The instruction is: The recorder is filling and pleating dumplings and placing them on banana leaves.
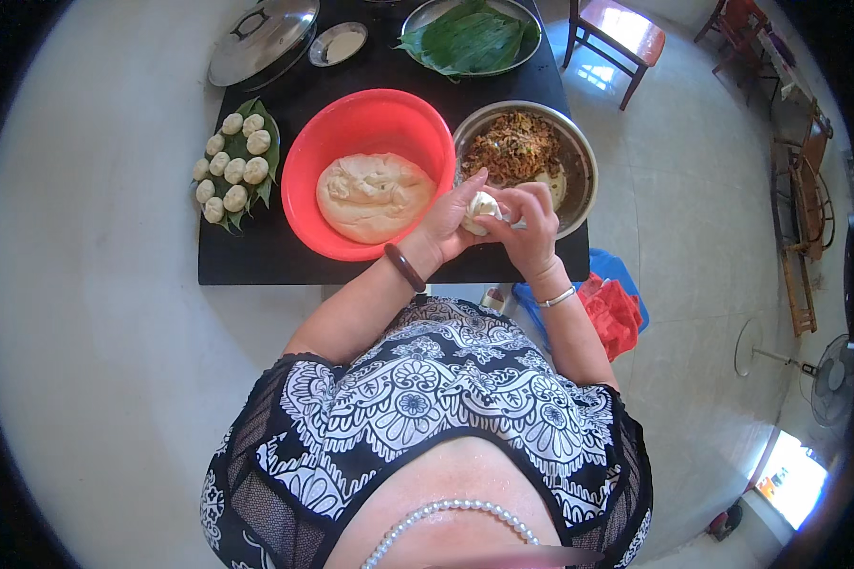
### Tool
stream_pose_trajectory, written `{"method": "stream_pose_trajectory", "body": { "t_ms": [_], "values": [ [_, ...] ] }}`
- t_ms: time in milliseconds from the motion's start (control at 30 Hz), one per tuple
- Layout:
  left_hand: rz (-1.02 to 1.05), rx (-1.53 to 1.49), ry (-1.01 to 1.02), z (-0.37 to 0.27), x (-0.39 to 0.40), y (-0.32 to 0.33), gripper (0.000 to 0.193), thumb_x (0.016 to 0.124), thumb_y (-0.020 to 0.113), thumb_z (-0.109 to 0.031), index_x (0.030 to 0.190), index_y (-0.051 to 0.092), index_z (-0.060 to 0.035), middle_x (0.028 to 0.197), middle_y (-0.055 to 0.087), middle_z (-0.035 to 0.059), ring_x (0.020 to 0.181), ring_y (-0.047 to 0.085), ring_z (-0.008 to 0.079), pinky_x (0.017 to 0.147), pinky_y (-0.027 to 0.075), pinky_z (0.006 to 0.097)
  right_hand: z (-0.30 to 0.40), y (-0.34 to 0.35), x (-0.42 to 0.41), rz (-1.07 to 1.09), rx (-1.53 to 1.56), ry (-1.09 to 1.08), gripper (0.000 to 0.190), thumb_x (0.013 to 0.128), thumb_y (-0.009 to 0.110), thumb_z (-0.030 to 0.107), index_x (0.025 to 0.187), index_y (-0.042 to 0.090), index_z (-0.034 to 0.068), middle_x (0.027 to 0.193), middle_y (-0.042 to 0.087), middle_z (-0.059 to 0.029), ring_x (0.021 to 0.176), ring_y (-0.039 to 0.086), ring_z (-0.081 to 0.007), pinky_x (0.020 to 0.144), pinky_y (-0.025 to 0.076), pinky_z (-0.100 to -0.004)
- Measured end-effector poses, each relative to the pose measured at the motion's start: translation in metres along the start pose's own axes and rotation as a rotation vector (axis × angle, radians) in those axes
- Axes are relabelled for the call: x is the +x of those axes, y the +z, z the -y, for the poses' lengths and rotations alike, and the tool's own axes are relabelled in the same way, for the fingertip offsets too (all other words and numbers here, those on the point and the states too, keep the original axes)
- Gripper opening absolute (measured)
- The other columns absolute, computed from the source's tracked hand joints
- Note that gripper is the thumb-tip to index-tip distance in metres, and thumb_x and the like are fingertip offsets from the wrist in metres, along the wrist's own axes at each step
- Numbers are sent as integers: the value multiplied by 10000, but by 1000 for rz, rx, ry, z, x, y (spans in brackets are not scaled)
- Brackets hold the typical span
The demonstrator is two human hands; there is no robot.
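Note:
A pleated white dough bun (481, 212) rests in my left hand (447, 222), whose fingers cup it from the left and below. With the thumb and fingertips, my right hand (534, 222) pinches the same bun from the right. Both hands are over the near left rim of a steel bowl (589, 178). Inside that bowl lies a heap of chopped brown filling (514, 146), with a pale item (556, 186) partly hidden behind my right fingers. To the left, a red plastic basin (370, 107) holds a large lump of dough (373, 199).
Several shaped buns (235, 171) sit on green leaves at the table's left edge. Farther back are a lidded metal pot (263, 43), a small dish of white matter (341, 44) and a pan of leaves (470, 39). A chair (623, 32) stands beyond the black table (270, 263).

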State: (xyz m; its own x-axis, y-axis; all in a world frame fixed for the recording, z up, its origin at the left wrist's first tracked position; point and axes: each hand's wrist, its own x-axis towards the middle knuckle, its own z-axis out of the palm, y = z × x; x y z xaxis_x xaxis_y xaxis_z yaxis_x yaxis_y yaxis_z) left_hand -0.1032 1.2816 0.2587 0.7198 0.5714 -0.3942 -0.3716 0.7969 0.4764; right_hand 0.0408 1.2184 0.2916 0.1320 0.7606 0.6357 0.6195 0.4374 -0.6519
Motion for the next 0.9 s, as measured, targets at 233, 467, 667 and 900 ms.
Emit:
{"method": "stream_pose_trajectory", "body": {
  "t_ms": [233, 467, 667, 900],
  "values": [
    [142, -102, -109, -11, -13, 16, 601, 985, 427, -609, 1153, 609, -61, 1026, 685, 107, 886, 700, 240, 768, 612, 448, -16, -3, -10, 84, 16, -70, 220, 743, 845, 166, 855, 689, 59, 842, 576, -57, 615, 591, -162, 542, 496, -301],
    [135, -96, 109, -3, -11, -5, 472, 1018, 461, -464, 1244, 552, -59, 1059, 677, 114, 986, 680, 253, 853, 589, 468, -1, 3, -6, -37, 56, 36, 144, 792, 805, 114, 834, 679, 59, 810, 577, -68, 621, 597, -167, 538, 491, -303],
    [40, -362, 74, 6, 1, -5, 335, 995, 569, -368, 1100, 622, -54, 984, 679, 96, 905, 679, 232, 807, 590, 423, 5, 15, -10, 61, -69, -66, 182, 760, 817, 167, 817, 674, 70, 782, 584, -80, 605, 602, -195, 558, 497, -317],
    [58, -360, 10, 0, -5, -17, 228, 946, 672, -269, 1012, 634, -53, 940, 677, 96, 851, 677, 220, 761, 597, 395, 6, 14, -7, 134, 13, 35, 206, 741, 838, 153, 789, 655, 71, 793, 566, -61, 590, 578, -168, 551, 490, -286]
  ]
}}
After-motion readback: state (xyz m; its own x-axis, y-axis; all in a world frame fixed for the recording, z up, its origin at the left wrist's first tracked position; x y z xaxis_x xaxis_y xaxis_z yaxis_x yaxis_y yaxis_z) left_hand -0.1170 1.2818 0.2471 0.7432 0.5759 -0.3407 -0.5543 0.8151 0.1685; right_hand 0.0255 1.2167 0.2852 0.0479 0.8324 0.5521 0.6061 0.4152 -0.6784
